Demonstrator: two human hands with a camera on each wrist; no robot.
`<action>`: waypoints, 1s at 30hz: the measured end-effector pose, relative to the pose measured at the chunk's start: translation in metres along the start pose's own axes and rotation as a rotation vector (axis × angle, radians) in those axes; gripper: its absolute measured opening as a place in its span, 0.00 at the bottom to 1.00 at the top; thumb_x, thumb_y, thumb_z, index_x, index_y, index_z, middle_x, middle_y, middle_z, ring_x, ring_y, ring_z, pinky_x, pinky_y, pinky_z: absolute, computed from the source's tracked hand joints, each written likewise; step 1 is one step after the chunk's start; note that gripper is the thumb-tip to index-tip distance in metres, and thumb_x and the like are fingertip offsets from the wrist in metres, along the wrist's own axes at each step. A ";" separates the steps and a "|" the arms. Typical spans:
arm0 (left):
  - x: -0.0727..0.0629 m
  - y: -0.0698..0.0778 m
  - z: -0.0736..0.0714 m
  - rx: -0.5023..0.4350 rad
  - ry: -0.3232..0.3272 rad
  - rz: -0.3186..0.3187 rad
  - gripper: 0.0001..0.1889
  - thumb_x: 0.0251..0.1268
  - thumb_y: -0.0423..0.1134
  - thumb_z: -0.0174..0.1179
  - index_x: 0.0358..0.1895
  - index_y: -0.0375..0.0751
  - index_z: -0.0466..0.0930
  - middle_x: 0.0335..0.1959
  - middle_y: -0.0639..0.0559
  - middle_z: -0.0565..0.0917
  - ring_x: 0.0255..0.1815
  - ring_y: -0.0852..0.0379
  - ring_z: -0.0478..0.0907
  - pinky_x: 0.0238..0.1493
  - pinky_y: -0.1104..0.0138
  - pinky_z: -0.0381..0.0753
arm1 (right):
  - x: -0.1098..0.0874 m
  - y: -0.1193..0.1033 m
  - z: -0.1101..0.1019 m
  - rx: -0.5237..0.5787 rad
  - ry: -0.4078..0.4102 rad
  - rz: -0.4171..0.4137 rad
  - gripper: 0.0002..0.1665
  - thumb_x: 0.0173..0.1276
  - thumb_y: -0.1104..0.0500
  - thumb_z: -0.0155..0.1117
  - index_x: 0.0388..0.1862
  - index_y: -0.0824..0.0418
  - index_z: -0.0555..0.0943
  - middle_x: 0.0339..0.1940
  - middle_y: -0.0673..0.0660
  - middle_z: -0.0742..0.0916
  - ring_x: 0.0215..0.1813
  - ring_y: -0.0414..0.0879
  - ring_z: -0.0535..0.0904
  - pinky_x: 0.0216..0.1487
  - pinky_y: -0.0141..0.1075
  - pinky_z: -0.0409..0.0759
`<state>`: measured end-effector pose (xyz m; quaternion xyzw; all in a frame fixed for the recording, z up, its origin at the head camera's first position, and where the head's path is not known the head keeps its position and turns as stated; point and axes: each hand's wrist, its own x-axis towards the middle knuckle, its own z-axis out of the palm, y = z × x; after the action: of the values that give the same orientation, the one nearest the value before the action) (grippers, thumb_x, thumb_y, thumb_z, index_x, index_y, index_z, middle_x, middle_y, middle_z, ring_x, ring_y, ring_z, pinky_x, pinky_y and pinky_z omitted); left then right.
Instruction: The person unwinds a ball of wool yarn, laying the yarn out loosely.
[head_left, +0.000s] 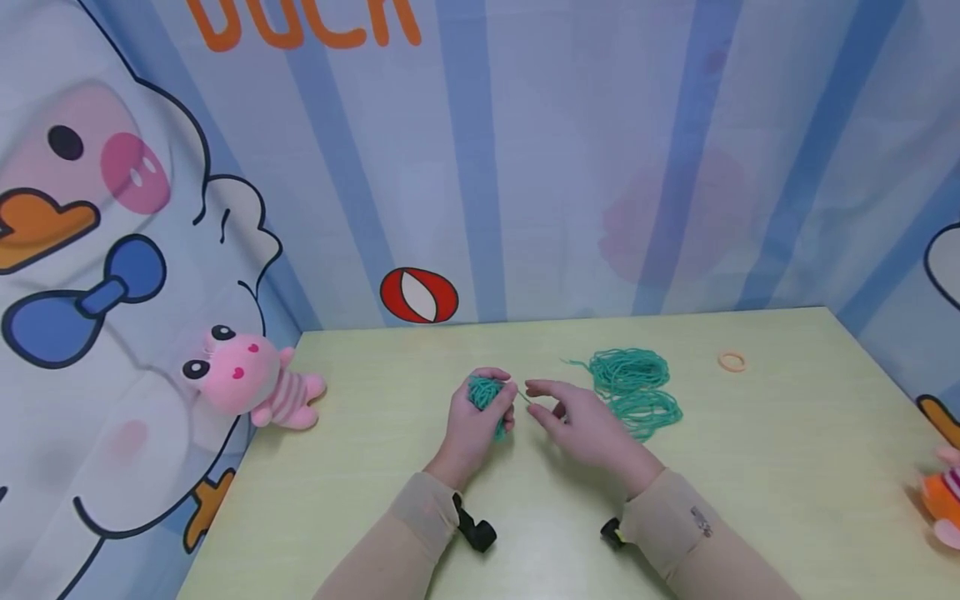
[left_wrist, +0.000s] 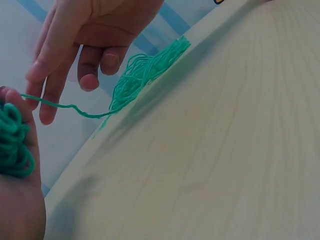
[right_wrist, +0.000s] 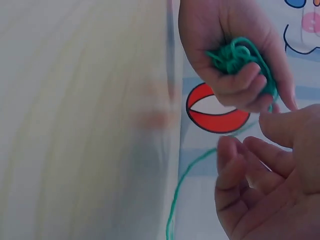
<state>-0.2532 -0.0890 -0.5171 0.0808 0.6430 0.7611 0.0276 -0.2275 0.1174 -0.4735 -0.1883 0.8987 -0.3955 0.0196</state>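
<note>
My left hand (head_left: pixel 468 429) grips a small bundle of green yarn (head_left: pixel 483 390), its fingers curled round it and the thumb across the front. A single yarn strand (left_wrist: pixel 57 105) runs out from that bundle, past the fingertips of my right hand (head_left: pixel 588 425), to a loose looped pile of green yarn (head_left: pixel 628 371) on the table. The right thumb and forefinger stand apart near the strand, the other fingers loosely bent. In the right wrist view, the strand (right_wrist: pixel 186 175) curves down behind the right fingers, and the held bundle (right_wrist: pixel 235 57) shows above them.
A peach-coloured ring (head_left: pixel 732 361) lies on the pale wooden table (head_left: pixel 360 492), right of the yarn pile. At the left edge sits a pink plush toy (head_left: pixel 258 379). An orange and pink toy (head_left: pixel 945 496) is partly in view at the far right. A printed cloth backdrop (head_left: pixel 547 167) stands behind.
</note>
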 end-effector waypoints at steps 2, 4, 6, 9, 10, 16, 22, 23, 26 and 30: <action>0.000 0.000 0.000 -0.001 -0.006 0.007 0.16 0.79 0.45 0.70 0.60 0.43 0.79 0.31 0.51 0.83 0.26 0.56 0.79 0.33 0.69 0.86 | 0.004 -0.004 0.006 0.003 0.014 0.005 0.23 0.86 0.50 0.63 0.72 0.56 0.84 0.62 0.55 0.92 0.35 0.40 0.82 0.34 0.34 0.80; -0.001 0.001 0.000 0.001 -0.009 0.013 0.16 0.79 0.44 0.69 0.60 0.43 0.78 0.31 0.51 0.83 0.26 0.55 0.79 0.33 0.69 0.87 | 0.007 -0.005 0.008 -0.004 0.025 0.008 0.17 0.86 0.52 0.64 0.65 0.56 0.88 0.53 0.54 0.94 0.32 0.40 0.80 0.31 0.35 0.80; 0.000 0.000 0.001 0.004 -0.010 0.019 0.15 0.80 0.43 0.69 0.60 0.43 0.78 0.32 0.50 0.83 0.26 0.55 0.79 0.33 0.70 0.87 | 0.007 -0.005 0.008 -0.012 0.033 0.022 0.13 0.85 0.53 0.65 0.59 0.56 0.90 0.46 0.53 0.94 0.31 0.40 0.79 0.32 0.34 0.79; 0.001 -0.001 0.001 0.000 -0.003 0.024 0.15 0.80 0.43 0.69 0.59 0.42 0.79 0.34 0.47 0.83 0.27 0.57 0.79 0.33 0.70 0.86 | 0.006 -0.003 0.003 -0.016 0.049 0.030 0.11 0.85 0.56 0.65 0.55 0.57 0.91 0.44 0.52 0.94 0.34 0.40 0.80 0.34 0.34 0.79; 0.001 -0.001 0.001 -0.004 0.000 0.024 0.14 0.80 0.42 0.68 0.59 0.42 0.79 0.35 0.47 0.83 0.27 0.57 0.79 0.32 0.70 0.86 | 0.005 -0.001 0.000 -0.014 0.061 0.034 0.11 0.85 0.56 0.65 0.56 0.57 0.90 0.44 0.52 0.94 0.35 0.40 0.80 0.34 0.33 0.79; 0.000 0.000 0.002 -0.050 0.030 0.015 0.10 0.82 0.42 0.66 0.55 0.42 0.79 0.35 0.51 0.83 0.26 0.58 0.79 0.29 0.71 0.85 | -0.007 0.009 -0.028 0.019 0.174 0.072 0.13 0.86 0.53 0.64 0.58 0.57 0.89 0.48 0.57 0.94 0.39 0.44 0.84 0.34 0.35 0.81; 0.000 0.001 0.001 -0.071 0.053 0.015 0.11 0.83 0.45 0.64 0.53 0.43 0.79 0.31 0.52 0.83 0.27 0.58 0.81 0.29 0.70 0.85 | -0.022 0.029 -0.057 0.018 0.285 0.122 0.18 0.87 0.50 0.62 0.61 0.60 0.88 0.50 0.61 0.93 0.41 0.47 0.84 0.34 0.34 0.82; 0.000 0.000 0.001 -0.069 0.053 0.016 0.11 0.83 0.46 0.65 0.53 0.43 0.79 0.30 0.52 0.83 0.27 0.59 0.81 0.29 0.71 0.85 | -0.024 0.033 -0.061 0.011 0.300 0.129 0.19 0.87 0.50 0.61 0.61 0.61 0.88 0.50 0.61 0.93 0.40 0.48 0.84 0.33 0.34 0.82; 0.000 -0.001 0.000 -0.069 0.053 0.021 0.11 0.83 0.46 0.65 0.53 0.43 0.79 0.29 0.52 0.83 0.27 0.59 0.81 0.29 0.71 0.84 | -0.031 0.046 -0.073 -0.023 0.337 0.152 0.20 0.87 0.49 0.60 0.62 0.61 0.87 0.52 0.62 0.92 0.41 0.48 0.83 0.34 0.34 0.80; -0.001 0.000 0.000 -0.064 0.065 0.023 0.10 0.83 0.45 0.65 0.53 0.44 0.79 0.29 0.52 0.82 0.27 0.59 0.79 0.29 0.71 0.83 | -0.040 0.063 -0.085 -0.072 0.369 0.191 0.22 0.88 0.48 0.59 0.64 0.62 0.86 0.56 0.64 0.91 0.42 0.49 0.83 0.36 0.35 0.80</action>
<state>-0.2523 -0.0889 -0.5168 0.0625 0.6181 0.7836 0.0007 -0.2266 0.2299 -0.4648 -0.0270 0.9144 -0.3873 -0.1148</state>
